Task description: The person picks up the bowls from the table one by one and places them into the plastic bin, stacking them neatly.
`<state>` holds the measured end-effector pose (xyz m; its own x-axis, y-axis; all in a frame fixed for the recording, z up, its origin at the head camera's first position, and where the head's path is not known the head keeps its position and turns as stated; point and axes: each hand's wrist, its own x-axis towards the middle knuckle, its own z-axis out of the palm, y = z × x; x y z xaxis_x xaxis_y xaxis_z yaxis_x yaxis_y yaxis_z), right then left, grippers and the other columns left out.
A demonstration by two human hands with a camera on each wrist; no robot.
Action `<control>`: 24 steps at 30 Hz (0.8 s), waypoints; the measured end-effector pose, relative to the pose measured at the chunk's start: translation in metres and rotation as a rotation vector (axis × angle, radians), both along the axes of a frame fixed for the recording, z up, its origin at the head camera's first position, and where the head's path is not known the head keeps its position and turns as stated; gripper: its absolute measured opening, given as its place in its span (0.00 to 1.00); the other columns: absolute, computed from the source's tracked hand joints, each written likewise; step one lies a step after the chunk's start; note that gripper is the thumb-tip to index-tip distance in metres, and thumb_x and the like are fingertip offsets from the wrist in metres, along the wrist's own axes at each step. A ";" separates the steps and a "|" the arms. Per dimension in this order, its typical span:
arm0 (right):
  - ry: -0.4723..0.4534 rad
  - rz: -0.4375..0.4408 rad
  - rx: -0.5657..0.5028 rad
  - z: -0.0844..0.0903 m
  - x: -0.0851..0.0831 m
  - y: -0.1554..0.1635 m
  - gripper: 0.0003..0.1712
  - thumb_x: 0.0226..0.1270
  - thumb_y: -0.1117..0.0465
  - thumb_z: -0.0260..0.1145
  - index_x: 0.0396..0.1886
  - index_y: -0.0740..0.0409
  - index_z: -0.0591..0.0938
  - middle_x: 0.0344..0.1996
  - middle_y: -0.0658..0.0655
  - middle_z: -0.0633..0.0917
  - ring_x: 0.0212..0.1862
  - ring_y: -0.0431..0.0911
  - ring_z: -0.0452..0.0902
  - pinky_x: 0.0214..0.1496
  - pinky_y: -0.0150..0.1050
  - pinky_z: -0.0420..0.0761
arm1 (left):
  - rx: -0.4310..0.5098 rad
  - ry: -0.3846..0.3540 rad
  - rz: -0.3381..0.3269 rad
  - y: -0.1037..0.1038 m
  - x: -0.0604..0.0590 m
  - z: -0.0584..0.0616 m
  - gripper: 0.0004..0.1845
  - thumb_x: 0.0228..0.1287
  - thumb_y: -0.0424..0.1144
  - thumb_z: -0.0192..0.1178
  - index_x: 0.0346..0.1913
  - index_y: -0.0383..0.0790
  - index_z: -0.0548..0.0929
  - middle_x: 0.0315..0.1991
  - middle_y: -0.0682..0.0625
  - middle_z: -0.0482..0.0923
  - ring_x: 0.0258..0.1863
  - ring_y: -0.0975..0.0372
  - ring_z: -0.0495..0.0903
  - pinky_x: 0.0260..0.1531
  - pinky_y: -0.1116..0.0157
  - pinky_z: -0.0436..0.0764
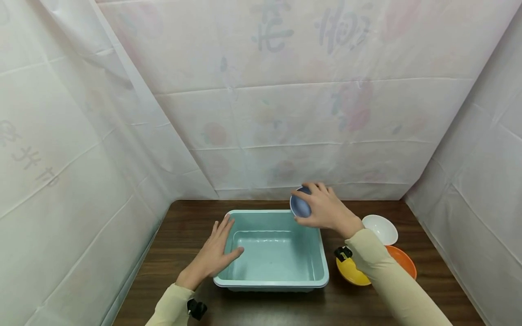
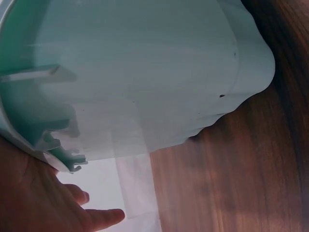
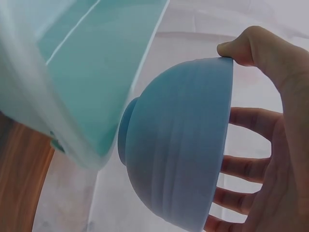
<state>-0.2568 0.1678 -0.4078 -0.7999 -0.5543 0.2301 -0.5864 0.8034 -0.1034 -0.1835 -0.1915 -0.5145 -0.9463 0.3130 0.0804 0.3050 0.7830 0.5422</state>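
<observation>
A blue bowl [image 1: 300,207] is held on its side by my right hand [image 1: 326,209], over the far right corner of a light green basin [image 1: 271,284]. In the right wrist view, the thumb and fingers grip the rim of the bowl [image 3: 178,140], whose foot faces the basin wall [image 3: 91,87]. My left hand [image 1: 216,251] rests at the basin's left rim with its fingers spread. The left wrist view shows that hand [image 2: 43,193] against the basin's outer side [image 2: 145,77].
To the right of the basin lie a white bowl [image 1: 380,228], an orange bowl [image 1: 403,261] and a yellow bowl [image 1: 352,271], the last two partly behind my right sleeve. White sheeting [image 1: 285,117] hangs behind the dark wooden table [image 1: 175,244] and at both sides.
</observation>
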 end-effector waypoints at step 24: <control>-0.028 0.053 -0.025 -0.002 0.004 -0.026 0.43 0.59 0.33 0.70 0.73 0.38 0.75 0.72 0.62 0.71 0.68 0.63 0.67 0.63 0.69 0.72 | 0.043 0.002 0.003 0.001 0.000 0.000 0.45 0.74 0.56 0.59 0.84 0.45 0.50 0.86 0.52 0.35 0.81 0.47 0.55 0.64 0.37 0.74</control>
